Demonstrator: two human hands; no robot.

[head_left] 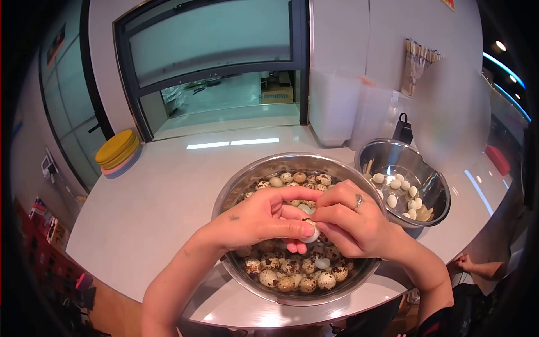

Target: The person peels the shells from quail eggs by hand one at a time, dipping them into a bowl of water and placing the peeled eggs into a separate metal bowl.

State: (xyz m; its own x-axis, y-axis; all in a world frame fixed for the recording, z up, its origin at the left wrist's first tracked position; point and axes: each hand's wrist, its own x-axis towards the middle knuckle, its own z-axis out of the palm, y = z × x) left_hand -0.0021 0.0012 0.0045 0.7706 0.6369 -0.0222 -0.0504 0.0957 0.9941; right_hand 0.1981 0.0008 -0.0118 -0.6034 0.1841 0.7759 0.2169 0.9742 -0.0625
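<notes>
Over a large steel bowl (251, 285) of speckled quail eggs (307, 283), my left hand (264, 219) holds a partly peeled quail egg (311, 233) between thumb and fingers. White shows on the egg's lower side, with some speckled shell above. My right hand (356, 219), with a ring on one finger, pinches at the same egg from the right. Its fingertips touch the egg and hide part of it. Loose shell pieces (322, 263) lie among the eggs in the bowl. A smaller steel bowl (438, 202) at the right holds several white peeled eggs (392, 200).
Stacked yellow, pink and blue plates (118, 151) stand at the counter's left. Behind are a partly open window (213, 48), a white container (335, 109) and a bundle of sticks (418, 62). Another person's hand (465, 262) is at the lower right.
</notes>
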